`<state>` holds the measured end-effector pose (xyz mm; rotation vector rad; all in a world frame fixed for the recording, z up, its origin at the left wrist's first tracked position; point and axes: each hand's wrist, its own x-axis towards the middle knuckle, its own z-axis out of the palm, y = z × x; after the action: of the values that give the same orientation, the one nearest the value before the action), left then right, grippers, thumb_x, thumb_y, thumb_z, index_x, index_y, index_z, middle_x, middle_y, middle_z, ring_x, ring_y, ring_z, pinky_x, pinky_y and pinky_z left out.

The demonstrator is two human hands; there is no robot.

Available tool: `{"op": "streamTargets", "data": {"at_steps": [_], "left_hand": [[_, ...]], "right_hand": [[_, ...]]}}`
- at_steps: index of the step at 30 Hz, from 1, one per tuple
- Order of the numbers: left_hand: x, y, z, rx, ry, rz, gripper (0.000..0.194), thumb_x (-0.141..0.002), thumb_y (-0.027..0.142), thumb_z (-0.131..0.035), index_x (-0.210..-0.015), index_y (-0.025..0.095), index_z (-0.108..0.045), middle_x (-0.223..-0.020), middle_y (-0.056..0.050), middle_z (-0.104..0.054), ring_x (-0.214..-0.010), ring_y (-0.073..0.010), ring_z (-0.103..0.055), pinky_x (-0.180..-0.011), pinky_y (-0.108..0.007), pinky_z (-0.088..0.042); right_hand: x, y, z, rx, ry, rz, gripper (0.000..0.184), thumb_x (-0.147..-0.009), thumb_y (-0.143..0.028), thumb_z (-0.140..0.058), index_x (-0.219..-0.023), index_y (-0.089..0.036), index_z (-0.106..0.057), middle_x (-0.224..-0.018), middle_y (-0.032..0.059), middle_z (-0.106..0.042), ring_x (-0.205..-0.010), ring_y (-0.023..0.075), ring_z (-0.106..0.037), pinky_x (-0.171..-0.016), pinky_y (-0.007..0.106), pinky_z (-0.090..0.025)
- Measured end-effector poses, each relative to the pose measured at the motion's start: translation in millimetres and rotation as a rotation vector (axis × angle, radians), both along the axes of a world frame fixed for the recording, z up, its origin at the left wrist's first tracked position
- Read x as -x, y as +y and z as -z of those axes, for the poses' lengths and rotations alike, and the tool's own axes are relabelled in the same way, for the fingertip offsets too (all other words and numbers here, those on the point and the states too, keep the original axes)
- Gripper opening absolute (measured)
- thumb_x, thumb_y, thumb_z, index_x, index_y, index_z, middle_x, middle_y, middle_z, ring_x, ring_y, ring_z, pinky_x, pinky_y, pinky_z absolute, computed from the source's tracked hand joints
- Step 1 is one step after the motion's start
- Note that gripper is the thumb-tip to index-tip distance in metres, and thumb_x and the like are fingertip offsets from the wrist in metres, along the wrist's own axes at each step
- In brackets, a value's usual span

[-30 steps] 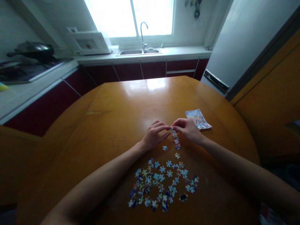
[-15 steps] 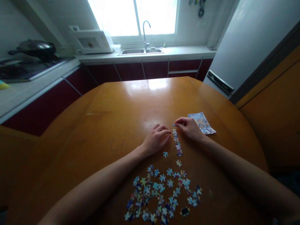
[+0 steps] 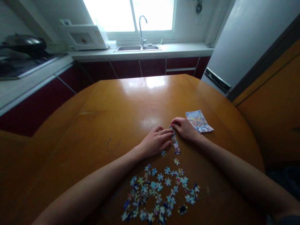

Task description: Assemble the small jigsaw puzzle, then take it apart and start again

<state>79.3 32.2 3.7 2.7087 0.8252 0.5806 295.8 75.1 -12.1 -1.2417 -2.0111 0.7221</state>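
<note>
A narrow strip of joined jigsaw pieces lies on the wooden table. At its far end my right hand pinches a small puzzle piece between thumb and fingers, touching or nearly touching the strip. From the left, my left hand rests with fingers stretched out, the fingertips on the strip's upper part and hiding some of it. One loose piece sits just below my left hand, and another piece below the strip's near end. Closer to me spreads a pile of loose jigsaw pieces.
A printed picture sheet lies beyond my right wrist. Past the table stand a counter with a sink, a microwave, a stove with a pan at left, and a fridge at right.
My right hand has brought its puzzle piece down to the strip's far end. My left hand has slid its fingers onto the strip. The whole view has shifted slightly.
</note>
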Motion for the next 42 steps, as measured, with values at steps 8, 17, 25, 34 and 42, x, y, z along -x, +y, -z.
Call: {"op": "streamTargets", "data": {"at_steps": [8,17,25,34,42], "left_hand": [[0.2,-0.3,3.7,-0.012,-0.008,-0.021,0.035,-0.098,0.028,-0.055,-0.133,0.029,-0.059,-0.137,0.0,-0.062,-0.107,-0.0232,-0.054,-0.103,-0.041,-0.042],[-0.6,-0.5,2.6,-0.012,0.003,-0.015,0.034,-0.099,0.027,-0.053,-0.132,0.025,-0.058,-0.136,-0.001,-0.063,-0.107,-0.0231,-0.052,-0.105,-0.041,-0.042],[0.2,0.6,3.7,0.009,-0.003,-0.025,0.033,-0.101,0.03,-0.05,-0.133,0.027,-0.059,-0.138,0.0,-0.061,-0.109,-0.0232,-0.051,-0.105,-0.041,-0.042],[0.2,0.8,1.9,0.031,-0.004,-0.013,0.035,-0.1,0.027,-0.049,-0.134,0.028,-0.058,-0.139,0.0,-0.06,-0.11,-0.0233,-0.052,-0.106,-0.042,-0.041],[0.8,0.5,1.6,0.07,-0.029,-0.005,0.035,-0.099,0.024,-0.052,-0.133,0.028,-0.058,-0.139,0.0,-0.06,-0.111,-0.0238,-0.052,-0.106,-0.044,-0.041]], "right_hand": [[1.9,-2.8,-3.8,-0.075,-0.095,-0.007,0.012,-0.091,-0.018,-0.06,-0.083,-0.017,-0.07,-0.087,0.0063,-0.07,-0.082,0.0176,-0.063,-0.079,0.031,-0.047],[2.7,-2.7,4.3,-0.099,-0.084,0.028,0.011,-0.089,-0.019,-0.064,-0.08,-0.018,-0.071,-0.087,0.0052,-0.065,-0.078,0.0158,-0.061,-0.074,0.028,-0.047],[-0.8,-2.4,5.6,-0.107,0.121,0.123,0.018,-0.09,-0.013,-0.054,-0.091,-0.018,-0.072,-0.089,0.0067,-0.072,-0.083,0.0195,-0.066,-0.076,0.032,-0.05],[-5.4,-12.7,2.7,-0.163,0.031,0.02,0.029,-0.087,-0.004,-0.047,-0.087,-0.019,-0.072,-0.092,0.0061,-0.063,-0.087,0.0185,-0.061,-0.082,0.032,-0.049],[-0.4,-12.6,-0.4,-0.182,-0.144,-0.001,0.023,-0.089,-0.007,-0.053,-0.08,-0.019,-0.071,-0.091,0.0057,-0.059,-0.086,0.0184,-0.056,-0.08,0.032,-0.047]]}}
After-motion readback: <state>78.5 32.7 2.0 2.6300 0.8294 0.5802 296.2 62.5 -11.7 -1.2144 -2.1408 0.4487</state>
